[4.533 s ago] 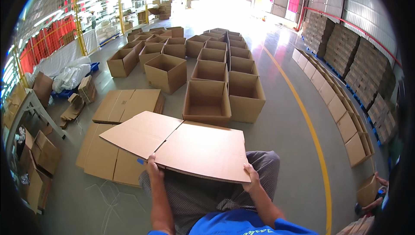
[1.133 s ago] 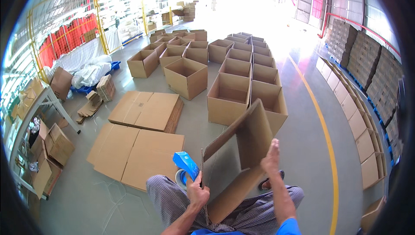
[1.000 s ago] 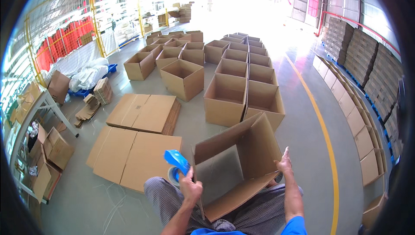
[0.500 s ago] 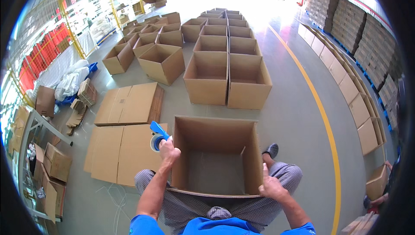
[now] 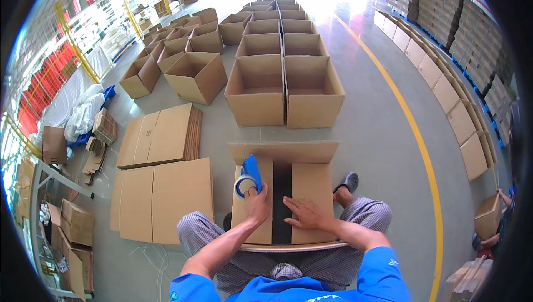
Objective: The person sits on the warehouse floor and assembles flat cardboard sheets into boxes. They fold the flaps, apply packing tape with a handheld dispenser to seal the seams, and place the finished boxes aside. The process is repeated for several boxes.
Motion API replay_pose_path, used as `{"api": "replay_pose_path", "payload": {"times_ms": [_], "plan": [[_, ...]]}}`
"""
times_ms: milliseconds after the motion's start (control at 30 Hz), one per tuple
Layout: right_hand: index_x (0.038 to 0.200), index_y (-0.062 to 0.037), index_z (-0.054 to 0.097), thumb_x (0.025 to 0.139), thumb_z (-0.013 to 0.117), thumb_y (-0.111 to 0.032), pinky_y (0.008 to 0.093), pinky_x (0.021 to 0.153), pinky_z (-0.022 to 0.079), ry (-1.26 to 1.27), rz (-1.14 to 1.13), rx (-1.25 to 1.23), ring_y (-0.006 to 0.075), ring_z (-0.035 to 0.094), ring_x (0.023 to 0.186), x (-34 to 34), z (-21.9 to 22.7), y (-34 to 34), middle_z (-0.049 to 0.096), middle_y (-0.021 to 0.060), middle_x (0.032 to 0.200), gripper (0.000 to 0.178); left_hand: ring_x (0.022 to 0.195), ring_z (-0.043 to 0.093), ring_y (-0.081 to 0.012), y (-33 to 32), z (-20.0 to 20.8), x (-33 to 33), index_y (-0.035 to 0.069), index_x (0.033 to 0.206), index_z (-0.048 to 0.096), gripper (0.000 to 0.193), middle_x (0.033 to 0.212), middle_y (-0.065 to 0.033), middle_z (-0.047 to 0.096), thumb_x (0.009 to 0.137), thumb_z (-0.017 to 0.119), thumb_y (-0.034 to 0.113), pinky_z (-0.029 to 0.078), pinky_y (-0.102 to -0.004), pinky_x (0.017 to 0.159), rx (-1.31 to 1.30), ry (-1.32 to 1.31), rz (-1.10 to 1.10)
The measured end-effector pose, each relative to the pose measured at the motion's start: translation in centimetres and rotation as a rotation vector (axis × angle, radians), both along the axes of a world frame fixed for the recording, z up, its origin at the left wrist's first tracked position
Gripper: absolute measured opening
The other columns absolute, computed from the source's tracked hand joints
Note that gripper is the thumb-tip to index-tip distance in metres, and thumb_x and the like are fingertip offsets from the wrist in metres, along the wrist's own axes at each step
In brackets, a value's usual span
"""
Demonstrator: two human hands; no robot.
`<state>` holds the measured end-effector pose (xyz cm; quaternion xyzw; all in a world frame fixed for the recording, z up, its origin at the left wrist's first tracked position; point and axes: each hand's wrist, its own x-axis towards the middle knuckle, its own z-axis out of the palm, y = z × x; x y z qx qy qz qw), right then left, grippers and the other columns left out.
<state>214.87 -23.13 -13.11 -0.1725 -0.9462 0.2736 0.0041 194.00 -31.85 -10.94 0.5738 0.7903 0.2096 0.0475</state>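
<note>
Between my knees stands a brown cardboard box (image 5: 312,180). Its two side flaps are folded inward, with a dark gap between them; the far flap stands out beyond and the near one lies toward my lap. My left hand (image 5: 257,206) is closed round a blue tape dispenser (image 5: 252,172) carrying a roll of tape, above the left flap. On the right flap rests my right hand (image 5: 304,213), fingers spread, fingertips reaching over the gap. Part of the dispenser's handle is hidden by my left fingers.
Two stacks of flattened cartons (image 5: 177,199) lie to my left. Rows of open boxes (image 5: 255,107) stand ahead. A yellow floor line (image 5: 408,118) runs on the right, past which are more boxes (image 5: 469,157) and another person (image 5: 491,238) at the edge.
Both side flaps have been folded in over the box. My left hand with the tape dispenser moved right, over the box; my right hand moved left onto the right flap.
</note>
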Motion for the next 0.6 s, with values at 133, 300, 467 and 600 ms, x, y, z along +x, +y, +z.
{"api": "replay_pose_path", "payload": {"times_ms": [133, 300, 467, 600], "plan": [[0.148, -0.0125, 0.031, 0.095, 0.047, -0.05, 0.0512, 0.115, 0.022, 0.194, 0.188, 0.238, 0.0349, 0.028, 0.141, -2.8, -1.2, -0.1, 0.024, 0.0125, 0.156, 0.067, 0.09, 0.051, -0.0435, 0.3, -2.4, -2.3, 0.008, 0.132, 0.054, 0.059, 0.102, -0.0236, 0.05, 0.074, 0.056, -0.004, 0.045, -0.0499, 0.078, -0.026, -0.047, 0.11], [0.149, -0.0183, 0.031, 0.097, 0.044, -0.048, 0.0505, 0.116, 0.02, 0.099, 0.338, 0.221, 0.0335, 0.024, 0.142, -3.8, -2.7, 0.9, 0.022, 0.0091, 0.157, 0.061, 0.099, 0.059, -0.0402, -2.0, -0.5, -5.2, 0.014, 0.13, 0.059, 0.048, 0.11, -0.0237, 0.058, 0.083, 0.053, 0.003, 0.048, -0.0452, 0.087, -0.153, -0.374, 0.082], [0.149, -0.0193, 0.031, 0.097, 0.045, -0.046, 0.051, 0.116, 0.02, 0.11, 0.291, 0.171, 0.0338, 0.026, 0.142, -3.0, -4.4, 1.1, 0.019, 0.0085, 0.158, 0.061, 0.093, 0.061, -0.0398, -10.5, 9.8, -3.5, 0.016, 0.122, 0.064, 0.04, 0.109, -0.0228, 0.06, 0.084, 0.057, 0.006, 0.052, -0.0428, 0.078, -0.178, -0.187, -0.029], [0.145, -0.0156, 0.039, 0.096, 0.047, -0.045, 0.0492, 0.115, 0.023, 0.125, 0.312, 0.063, 0.0333, 0.03, 0.14, -3.8, -3.9, 1.4, 0.023, 0.0109, 0.157, 0.058, 0.093, 0.057, -0.0435, -11.2, 8.8, -1.9, 0.008, 0.124, 0.063, 0.044, 0.113, -0.0266, 0.055, 0.081, 0.058, 0.0, 0.049, -0.0485, 0.077, 0.171, 0.025, 0.132]]}}
